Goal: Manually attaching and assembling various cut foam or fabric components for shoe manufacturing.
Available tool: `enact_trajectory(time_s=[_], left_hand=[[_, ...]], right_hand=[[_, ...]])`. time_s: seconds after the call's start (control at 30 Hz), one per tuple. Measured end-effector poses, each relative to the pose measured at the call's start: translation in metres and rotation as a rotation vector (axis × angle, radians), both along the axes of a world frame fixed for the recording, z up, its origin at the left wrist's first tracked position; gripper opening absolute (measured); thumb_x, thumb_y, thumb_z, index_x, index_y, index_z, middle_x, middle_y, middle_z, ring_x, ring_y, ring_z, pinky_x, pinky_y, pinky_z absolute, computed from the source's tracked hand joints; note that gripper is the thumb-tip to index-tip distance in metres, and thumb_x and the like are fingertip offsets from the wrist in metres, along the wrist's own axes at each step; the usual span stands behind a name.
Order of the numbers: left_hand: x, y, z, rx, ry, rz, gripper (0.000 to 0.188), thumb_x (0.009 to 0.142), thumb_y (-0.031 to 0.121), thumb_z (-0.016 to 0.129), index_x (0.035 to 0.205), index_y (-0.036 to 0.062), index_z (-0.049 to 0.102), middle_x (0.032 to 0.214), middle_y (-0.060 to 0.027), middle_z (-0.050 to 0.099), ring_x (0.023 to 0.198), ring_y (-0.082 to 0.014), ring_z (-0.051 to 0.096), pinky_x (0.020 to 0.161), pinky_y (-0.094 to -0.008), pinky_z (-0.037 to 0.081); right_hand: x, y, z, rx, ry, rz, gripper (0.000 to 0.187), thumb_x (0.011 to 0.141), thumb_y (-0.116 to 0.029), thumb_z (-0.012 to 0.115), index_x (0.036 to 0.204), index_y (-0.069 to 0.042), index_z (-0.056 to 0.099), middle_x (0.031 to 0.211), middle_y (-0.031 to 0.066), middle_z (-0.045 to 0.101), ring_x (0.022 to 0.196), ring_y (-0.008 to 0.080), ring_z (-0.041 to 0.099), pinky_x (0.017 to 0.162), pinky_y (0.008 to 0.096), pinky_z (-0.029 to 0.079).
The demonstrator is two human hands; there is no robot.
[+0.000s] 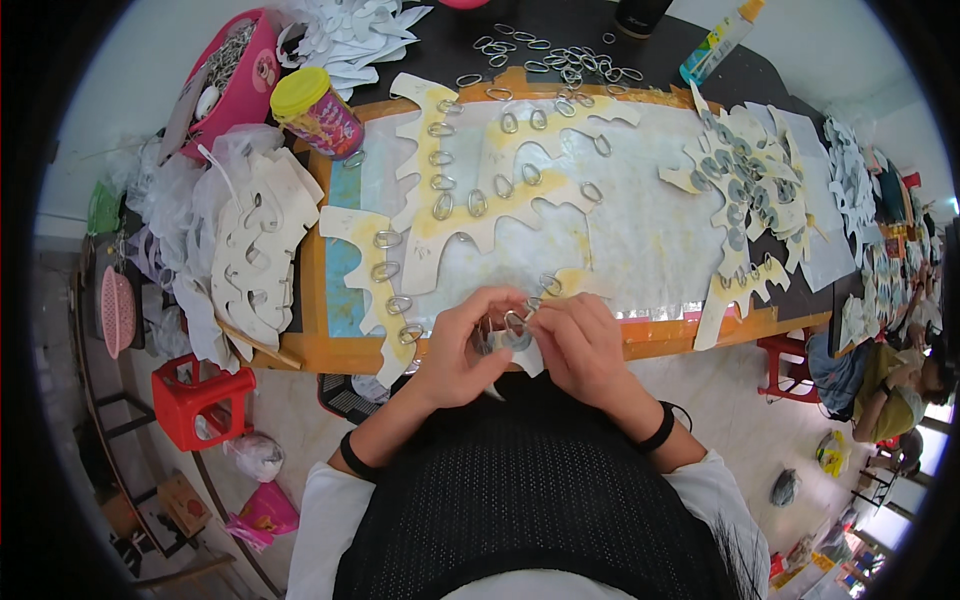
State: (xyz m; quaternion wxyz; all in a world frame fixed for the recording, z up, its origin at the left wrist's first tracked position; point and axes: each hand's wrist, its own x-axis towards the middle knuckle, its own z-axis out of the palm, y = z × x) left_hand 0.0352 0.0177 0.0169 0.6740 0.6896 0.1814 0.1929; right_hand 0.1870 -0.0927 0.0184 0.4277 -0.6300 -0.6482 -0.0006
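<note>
Close to the table's front edge, my left hand point(455, 350) is closed on a white scalloped piece point(534, 360) with a grey patch. An oval metal ring point(515, 320) stands at the piece between my two hands. My right hand point(582, 350) has its fingertips pinched together at that ring and the edge of the piece. Its fingers partly hide what they grip. Beyond my hands lie flat scalloped pieces with yellowish, glue-like smears, one of them a curved piece point(470, 232). Metal rings rest along their edges, also on the left strip point(366, 262).
Loose metal rings point(570, 65) are scattered at the back. Pieces with grey patches are heaped point(745, 180) on the right. On the left stand a yellow-lidded tub point(318, 112), a pink basket point(225, 80) and stacked white pieces point(262, 250). A spray bottle point(720, 45) stands back right.
</note>
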Motion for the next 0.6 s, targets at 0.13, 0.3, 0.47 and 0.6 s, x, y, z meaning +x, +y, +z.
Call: enact_trajectory(time_s=[0.13,0.3,0.47,0.6], left_hand=[[0.003,0.000,0.003,-0.031,0.135,-0.014,0.035,0.081,-0.003,0.067,0.114,-0.0012,0.056,0.094,-0.0039,0.065,0.085,-0.0073,0.058,0.077,-0.0219,0.046],[0.007,0.004,0.001,-0.141,0.296,0.038,0.017,0.080,-0.002,0.068,0.098,-0.0019,0.065,0.086,-0.0016,0.066,0.077,-0.0035,0.056,0.067,-0.0192,0.044],[0.012,-0.003,0.002,-0.082,0.281,0.132,0.012,0.081,-0.002,0.067,0.093,-0.0013,0.066,0.078,0.0005,0.066,0.068,-0.0008,0.054,0.057,-0.0170,0.040],[0.015,-0.007,0.003,-0.096,0.316,0.168,0.013,0.080,-0.001,0.068,0.093,-0.0005,0.067,0.076,0.0019,0.065,0.065,0.0003,0.051,0.055,-0.0165,0.039]], right_hand=[[0.001,0.000,-0.003,-0.008,0.015,-0.033,0.021,0.072,0.000,0.067,0.090,-0.002,0.056,0.089,0.0104,0.062,0.073,0.0267,0.058,0.064,0.0361,0.045],[0.000,-0.002,0.002,-0.021,0.012,-0.026,0.023,0.072,0.003,0.065,0.092,-0.001,0.054,0.093,0.0131,0.061,0.078,0.0291,0.058,0.065,0.0365,0.045],[-0.008,-0.003,0.005,0.014,0.009,-0.033,0.024,0.072,0.005,0.062,0.094,0.001,0.053,0.099,0.0155,0.058,0.083,0.0322,0.057,0.067,0.0391,0.047],[-0.010,-0.004,-0.001,-0.054,0.159,-0.014,0.023,0.075,0.006,0.061,0.095,0.000,0.052,0.094,0.0149,0.058,0.082,0.0325,0.058,0.068,0.0398,0.047]])
